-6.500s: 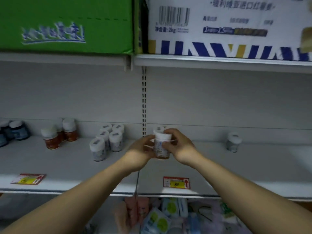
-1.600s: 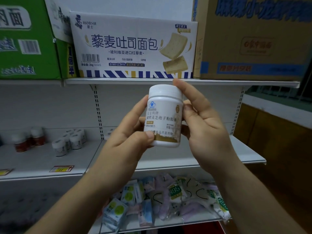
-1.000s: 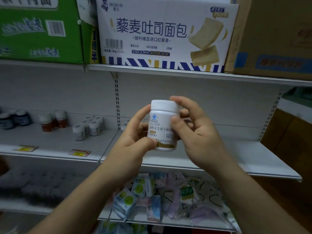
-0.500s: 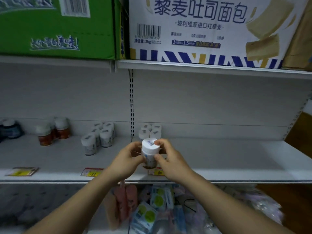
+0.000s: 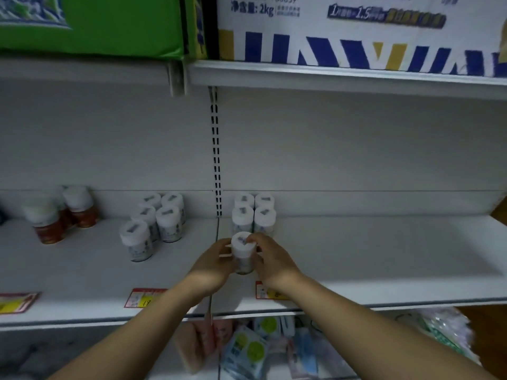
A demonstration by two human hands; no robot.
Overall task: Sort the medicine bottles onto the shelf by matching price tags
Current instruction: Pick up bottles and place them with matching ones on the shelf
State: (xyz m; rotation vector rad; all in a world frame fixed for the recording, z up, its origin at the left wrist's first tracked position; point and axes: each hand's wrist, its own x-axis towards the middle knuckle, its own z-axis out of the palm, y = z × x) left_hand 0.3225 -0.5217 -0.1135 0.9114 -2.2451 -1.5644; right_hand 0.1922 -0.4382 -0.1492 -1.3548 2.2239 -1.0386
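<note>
Now the bottle (image 5: 242, 252) is down from the raised, label-reading position of a moment ago and sits low over the shelf (image 5: 370, 250), right in front of the block of four white-capped bottles (image 5: 253, 212) just right of the slotted upright. Both hands are on it: the left hand (image 5: 212, 266) wraps its side from the left, and the right hand (image 5: 271, 259) curls round from the right with fingertips up at the cap. Whether the base is touching the board yet, I can't tell. That reads like the match is decided and this one is joining its row as a fifth, directly behind the red-and-yellow price tag (image 5: 267, 291) half hidden under the right wrist. Its figures are blurred, and so are those on the neighbouring tag (image 5: 142, 297) in front of the five-bottle cluster (image 5: 156, 220). The cap carries a small sticker, too soft to read. Up top, the white carton (image 5: 356, 28) shows "2kg" and a "1.5" in its blue band, while the green carton (image 5: 90, 23) beside it gives nothing legible.
</note>
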